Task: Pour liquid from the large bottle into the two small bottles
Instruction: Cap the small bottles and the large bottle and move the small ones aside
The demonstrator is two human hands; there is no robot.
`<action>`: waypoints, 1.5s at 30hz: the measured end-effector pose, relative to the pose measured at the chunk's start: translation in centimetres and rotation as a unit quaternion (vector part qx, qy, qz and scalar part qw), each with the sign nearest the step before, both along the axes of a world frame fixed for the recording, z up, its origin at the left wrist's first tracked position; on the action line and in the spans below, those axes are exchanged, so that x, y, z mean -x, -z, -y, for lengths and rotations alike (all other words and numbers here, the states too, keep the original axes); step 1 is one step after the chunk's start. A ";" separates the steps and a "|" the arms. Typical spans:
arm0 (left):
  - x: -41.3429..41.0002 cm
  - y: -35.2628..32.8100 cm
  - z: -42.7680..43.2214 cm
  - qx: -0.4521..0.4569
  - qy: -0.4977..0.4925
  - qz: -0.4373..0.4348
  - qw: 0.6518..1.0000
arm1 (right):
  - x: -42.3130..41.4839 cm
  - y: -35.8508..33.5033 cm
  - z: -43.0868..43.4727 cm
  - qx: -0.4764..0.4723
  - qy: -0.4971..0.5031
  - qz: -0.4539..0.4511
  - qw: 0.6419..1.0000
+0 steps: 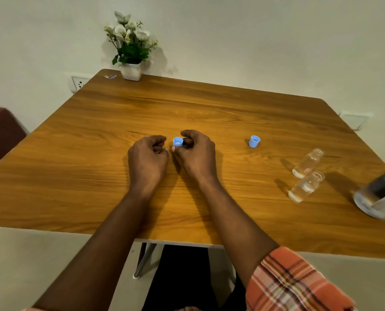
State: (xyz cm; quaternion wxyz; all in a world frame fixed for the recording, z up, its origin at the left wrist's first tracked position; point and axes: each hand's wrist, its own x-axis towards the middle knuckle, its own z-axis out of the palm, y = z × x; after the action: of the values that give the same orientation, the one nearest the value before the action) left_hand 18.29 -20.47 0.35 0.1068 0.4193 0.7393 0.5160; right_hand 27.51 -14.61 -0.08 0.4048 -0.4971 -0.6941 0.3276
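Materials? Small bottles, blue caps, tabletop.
Small bottles: clear, glossy, probably glass, possibly hard plastic. Blue caps: opaque, matte, threads moulded inside, so plastic. Tabletop: printed-looking wood grain, smooth satin sheen, thin edge; likely laminate, not certain.

Noted: smooth, satin wood-grain table (209,108); matt blue plastic loose cap (254,141); clear glossy large bottle (380,194); woven checked cloth sleeve (299,281).
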 end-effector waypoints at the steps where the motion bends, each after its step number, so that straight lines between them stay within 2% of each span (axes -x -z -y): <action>1: -0.1 0.0 0.1 -0.002 0.000 0.004 1.000 | -0.6 0.0 0.4 0.001 -0.009 -0.003 1.000; 6: -2.6 0.1 1.5 -0.003 0.030 -0.002 1.000 | -4.7 -0.1 3.0 0.014 -0.022 -0.031 0.999; 24: -13.8 0.1 3.0 0.008 0.176 0.024 0.984 | -18.7 -0.4 9.5 0.051 0.056 -0.127 0.989; 34: -18.2 -0.1 0.7 0.033 0.249 0.007 0.968 | -24.5 -0.7 8.9 0.059 0.140 -0.150 0.977; 45: -21.0 -0.4 -1.4 0.027 0.316 0.000 0.948 | -27.1 -0.8 7.0 0.045 0.161 -0.153 0.974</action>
State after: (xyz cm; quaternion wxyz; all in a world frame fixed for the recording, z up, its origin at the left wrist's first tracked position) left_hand 39.30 -19.11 0.79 0.2753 0.6287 0.5824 0.4355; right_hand 54.61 -21.57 0.75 0.5308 -0.5642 -0.5190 0.3613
